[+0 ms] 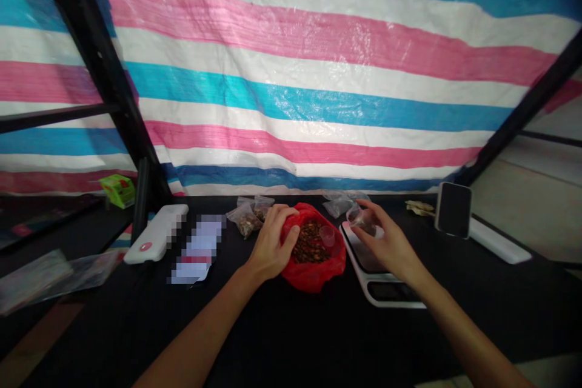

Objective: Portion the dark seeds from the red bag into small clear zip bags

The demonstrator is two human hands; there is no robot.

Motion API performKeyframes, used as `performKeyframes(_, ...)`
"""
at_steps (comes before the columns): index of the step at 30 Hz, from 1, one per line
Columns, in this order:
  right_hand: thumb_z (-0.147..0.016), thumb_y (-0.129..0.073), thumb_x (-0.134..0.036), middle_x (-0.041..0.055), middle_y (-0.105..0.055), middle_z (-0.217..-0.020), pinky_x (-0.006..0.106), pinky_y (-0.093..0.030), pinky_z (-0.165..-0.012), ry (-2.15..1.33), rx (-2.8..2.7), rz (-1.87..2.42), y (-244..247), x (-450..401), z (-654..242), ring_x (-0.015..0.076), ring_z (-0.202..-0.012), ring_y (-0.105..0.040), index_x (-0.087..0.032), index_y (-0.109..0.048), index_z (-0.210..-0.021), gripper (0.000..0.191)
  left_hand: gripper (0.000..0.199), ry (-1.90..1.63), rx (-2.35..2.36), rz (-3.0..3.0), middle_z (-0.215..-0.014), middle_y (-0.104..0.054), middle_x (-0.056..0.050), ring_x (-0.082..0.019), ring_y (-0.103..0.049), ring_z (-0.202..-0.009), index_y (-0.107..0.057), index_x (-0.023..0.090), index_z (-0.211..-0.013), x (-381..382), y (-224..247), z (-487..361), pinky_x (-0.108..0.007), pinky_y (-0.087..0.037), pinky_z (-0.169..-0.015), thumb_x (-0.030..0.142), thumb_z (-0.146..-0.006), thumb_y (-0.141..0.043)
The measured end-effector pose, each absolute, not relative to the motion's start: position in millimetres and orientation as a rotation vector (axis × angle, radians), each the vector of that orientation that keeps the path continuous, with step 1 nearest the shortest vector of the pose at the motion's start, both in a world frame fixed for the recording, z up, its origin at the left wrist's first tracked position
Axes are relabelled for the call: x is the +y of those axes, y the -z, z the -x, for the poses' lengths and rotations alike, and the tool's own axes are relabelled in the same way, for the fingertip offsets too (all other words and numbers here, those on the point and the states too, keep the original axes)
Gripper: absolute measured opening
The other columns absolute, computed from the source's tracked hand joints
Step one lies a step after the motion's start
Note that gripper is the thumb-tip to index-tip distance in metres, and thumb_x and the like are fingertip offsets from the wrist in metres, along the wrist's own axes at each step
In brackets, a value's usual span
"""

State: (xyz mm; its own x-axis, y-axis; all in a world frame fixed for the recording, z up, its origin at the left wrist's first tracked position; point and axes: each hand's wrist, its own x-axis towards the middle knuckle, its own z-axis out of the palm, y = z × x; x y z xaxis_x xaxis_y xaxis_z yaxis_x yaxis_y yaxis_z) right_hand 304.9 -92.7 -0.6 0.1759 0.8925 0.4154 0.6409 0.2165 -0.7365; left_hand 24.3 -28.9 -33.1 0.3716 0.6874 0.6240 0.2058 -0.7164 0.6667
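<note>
My left hand grips the rim of a red plastic bag, which lies open on the black tabletop. The bag holds a heap of small brown pieces, possibly seeds or dried plant matter, with a small transparent cup resting on them. My right hand pinches a second transparent cup by its rim. That cup hangs above the white digital scale, whose platform is partly hidden by my hand.
Small plastic bags of brown material lie behind the red bag, with a transparent bag to the right. A white power bank, a pixelated flat item, a propped black tablet and a green box stand around. A striped tarp hangs behind.
</note>
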Motion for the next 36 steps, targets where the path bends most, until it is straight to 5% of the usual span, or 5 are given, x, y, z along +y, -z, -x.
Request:
performKeyframes(4, -0.086, -0.075, -0.044, 0.0034, -0.069, -0.103, 0.045, -0.057, -0.092, -0.507, -1.485, 1.280, -17, -71, -241, 0.0251, -0.095, -0.068, -0.029, -0.055, -0.137, 0.057, 0.031, -1.177, 0.732, -2.096, -0.112, -0.064, -0.009, -0.022, -0.062, -0.103, -0.055, 0.021, -0.130, -34, 38, -30, -0.038, -0.049, -0.098, 0.032, -0.102, -0.050)
performKeyframes(8, -0.080, -0.080, -0.041, -0.0014, -0.066, -0.094, 0.035, -0.059, -0.076, -0.837, -1.451, 1.070, -14, -49, -189, 0.0188, -0.081, -0.067, -0.030, -0.055, -0.133, 0.060, 0.054, -1.220, 0.738, -1.908, -0.136, -0.062, -0.012, -0.025, -0.062, -0.122, -0.042, 0.021, -0.145, -33, 44, -36, -0.040, -0.048, -0.107, 0.033, -0.096, -0.062)
performKeyframes(14, -0.089, -0.073, -0.045, 0.0025, -0.065, -0.110, 0.039, -0.055, -0.100, -0.927, -1.473, 0.939, 5, -38, -184, 0.0203, -0.105, -0.067, -0.031, -0.054, -0.139, 0.055, 0.024, -1.305, 0.751, -1.711, -0.108, -0.072, -0.005, -0.021, -0.068, -0.104, -0.060, 0.020, -0.121, -25, 40, -37, -0.033, -0.053, -0.094, 0.030, -0.100, -0.056)
performKeyframes(30, -0.087, -0.077, -0.045, -0.0010, -0.064, -0.088, 0.031, -0.055, -0.071, -0.753, -1.356, 1.048, 14, -49, -185, 0.0182, -0.077, -0.063, -0.030, -0.058, -0.127, 0.046, 0.026, -1.309, 0.751, -1.529, -0.095, -0.068, -0.003, -0.018, -0.063, -0.088, -0.066, 0.017, -0.103, -18, 47, -38, -0.027, -0.051, -0.083, 0.042, -0.099, -0.058)
performKeyframes(36, -0.089, -0.074, -0.045, 0.0002, -0.064, -0.097, 0.032, -0.059, -0.076, -0.774, -1.312, 1.023, 15, -48, -183, 0.0184, -0.085, -0.066, -0.032, -0.047, -0.138, 0.058, 0.029, -1.309, 0.764, -1.400, -0.084, -0.067, -0.001, -0.016, -0.061, -0.078, -0.067, 0.017, -0.094, -14, 51, -40, -0.026, -0.049, -0.074, 0.045, -0.097, -0.062)
